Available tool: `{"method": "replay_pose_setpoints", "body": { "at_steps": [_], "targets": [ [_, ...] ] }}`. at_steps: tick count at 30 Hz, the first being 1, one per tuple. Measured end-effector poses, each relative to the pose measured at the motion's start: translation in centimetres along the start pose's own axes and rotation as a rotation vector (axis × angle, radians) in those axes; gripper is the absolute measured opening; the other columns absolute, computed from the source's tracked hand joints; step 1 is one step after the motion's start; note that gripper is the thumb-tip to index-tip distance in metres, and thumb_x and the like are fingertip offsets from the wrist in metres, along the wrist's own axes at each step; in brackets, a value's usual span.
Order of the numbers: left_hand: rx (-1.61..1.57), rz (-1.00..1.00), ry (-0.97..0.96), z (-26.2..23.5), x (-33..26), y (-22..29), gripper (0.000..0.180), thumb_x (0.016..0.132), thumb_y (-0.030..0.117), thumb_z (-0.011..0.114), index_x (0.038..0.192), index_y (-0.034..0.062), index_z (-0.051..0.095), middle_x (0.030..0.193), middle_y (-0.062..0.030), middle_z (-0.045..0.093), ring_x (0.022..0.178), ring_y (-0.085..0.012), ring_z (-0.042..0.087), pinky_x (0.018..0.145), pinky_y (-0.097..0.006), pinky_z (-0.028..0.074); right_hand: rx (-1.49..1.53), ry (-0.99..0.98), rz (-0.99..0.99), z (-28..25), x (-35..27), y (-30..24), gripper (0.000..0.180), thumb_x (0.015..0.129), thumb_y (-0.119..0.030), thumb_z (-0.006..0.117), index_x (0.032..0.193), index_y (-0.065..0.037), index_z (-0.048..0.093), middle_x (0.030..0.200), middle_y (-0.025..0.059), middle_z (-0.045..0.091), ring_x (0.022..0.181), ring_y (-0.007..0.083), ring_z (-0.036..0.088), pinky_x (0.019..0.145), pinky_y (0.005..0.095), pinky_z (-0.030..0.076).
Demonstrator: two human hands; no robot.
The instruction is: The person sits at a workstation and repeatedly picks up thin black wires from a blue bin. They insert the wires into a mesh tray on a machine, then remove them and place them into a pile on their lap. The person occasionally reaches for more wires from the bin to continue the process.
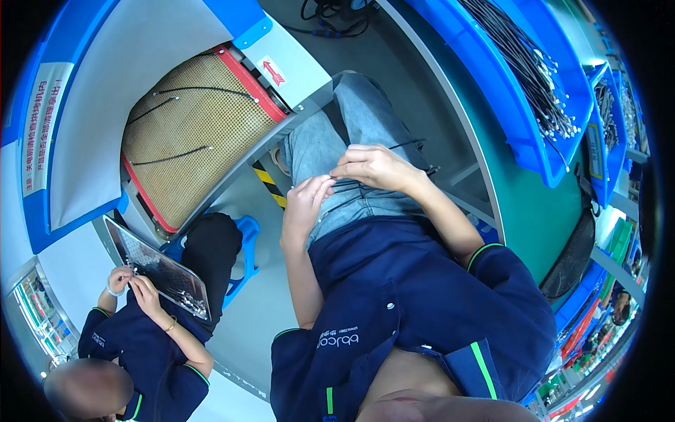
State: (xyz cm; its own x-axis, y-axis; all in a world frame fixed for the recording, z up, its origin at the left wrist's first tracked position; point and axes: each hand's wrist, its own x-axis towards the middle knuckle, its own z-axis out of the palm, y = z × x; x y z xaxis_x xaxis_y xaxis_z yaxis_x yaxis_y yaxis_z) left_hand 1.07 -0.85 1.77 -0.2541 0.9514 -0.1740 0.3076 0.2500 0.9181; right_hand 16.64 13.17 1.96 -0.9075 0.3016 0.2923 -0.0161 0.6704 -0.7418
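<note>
Running this remotely: my left hand and right hand nearly meet above the lap, both pinched almost closed, thumbs and fingertips drawn in on a black cable. Fingers cover the contact, so I can't tell exactly how each tip sits on it. Cable is right between the hands; I'd guess they're this close because the part gripped is so small.

Just below my hands, more loose cables lie across the jeans. Lap seems to work as a catch surface, keeping strands within easy reach; some ends poke out past the right wrist.

Ahead and left of my left hand: red-edged mesh belt carrying a few belt cables, laid apart, likely so they don't tangle. Left of that hand, lower down, a blue stool.

Right of my right hand: green counter. On it, ahead-right of that hand, a blue tray full of bundled cables, mostly running one way, presumably so single strands pull out cleanly.

Well off, behind-left of my left hand, a seated co-worker has a flat tray on the lap, small parts on it.
</note>
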Motion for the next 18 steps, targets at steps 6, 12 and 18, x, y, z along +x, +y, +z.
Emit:
{"method": "replay_pose_setpoints", "body": {
  "at_steps": [6, 12, 18],
  "targets": [
    [-0.04, -0.074, -0.09, -0.5, 0.3, 0.5, 0.016, 0.09, 0.013, 0.059, 0.093, -0.0016, 0.066, 0.069, -0.0087, 0.064, 0.061, -0.0117, 0.06, 0.056, -0.025, 0.047, 0.012, 0.081, -0.07, 0.3, 0.1, 0.0, 0.017, 0.076, -0.009, 0.064, 0.093, -0.005, 0.065, 0.086, 0.0033, 0.062, 0.078, 0.0198, 0.06, 0.066, 0.0318, 0.051],
    [0.015, -0.094, -0.199, -0.8, 0.3, 1.1, 0.019, 0.092, 0.013, 0.057, 0.087, -0.0034, 0.066, 0.065, -0.0063, 0.064, 0.057, -0.0071, 0.057, 0.054, -0.022, 0.046, 0.034, 0.097, -0.037, 1.4, -0.1, 0.5, 0.013, 0.077, -0.011, 0.065, 0.089, -0.005, 0.064, 0.086, 0.0036, 0.063, 0.078, 0.0202, 0.06, 0.068, 0.0318, 0.051],
    [-0.154, -0.141, -0.238, -1.2, 0.5, 0.4, 0.019, 0.092, 0.013, 0.056, 0.088, -0.0024, 0.066, 0.069, -0.0081, 0.067, 0.06, -0.0096, 0.062, 0.057, -0.024, 0.048, 0.096, 0.046, -0.104, 0.3, 0.3, 0.4, 0.012, 0.077, -0.009, 0.069, 0.088, -0.004, 0.067, 0.088, 0.0051, 0.066, 0.076, 0.0205, 0.061, 0.067, 0.0306, 0.051]
  ]
}}
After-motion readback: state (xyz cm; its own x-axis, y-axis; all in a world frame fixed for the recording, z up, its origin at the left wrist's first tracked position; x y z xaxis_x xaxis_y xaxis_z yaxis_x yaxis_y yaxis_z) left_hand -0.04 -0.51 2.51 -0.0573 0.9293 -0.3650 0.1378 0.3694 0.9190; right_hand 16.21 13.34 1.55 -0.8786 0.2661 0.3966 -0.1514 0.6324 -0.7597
